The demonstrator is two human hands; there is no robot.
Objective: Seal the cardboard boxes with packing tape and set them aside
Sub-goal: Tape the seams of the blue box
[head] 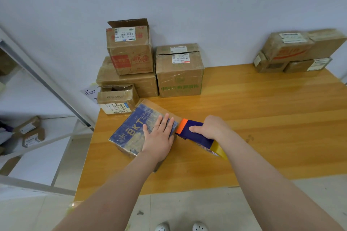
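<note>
A flat cardboard box with a blue "BKT" print (131, 131) lies on the wooden table (262, 118) near its left front. My left hand (159, 137) presses flat on the box's right part, fingers straight. My right hand (210, 127) grips a purple and orange tape dispenser (193, 129) whose orange end touches the box's right edge. A yellowish tape roll (218, 151) shows at the dispenser's rear.
Several cardboard boxes (178, 73) are stacked against the wall at the table's back left, with a small one (117, 99) in front. More boxes (293, 52) sit at the back right. A white shelf (37, 118) with small boxes stands left of the table.
</note>
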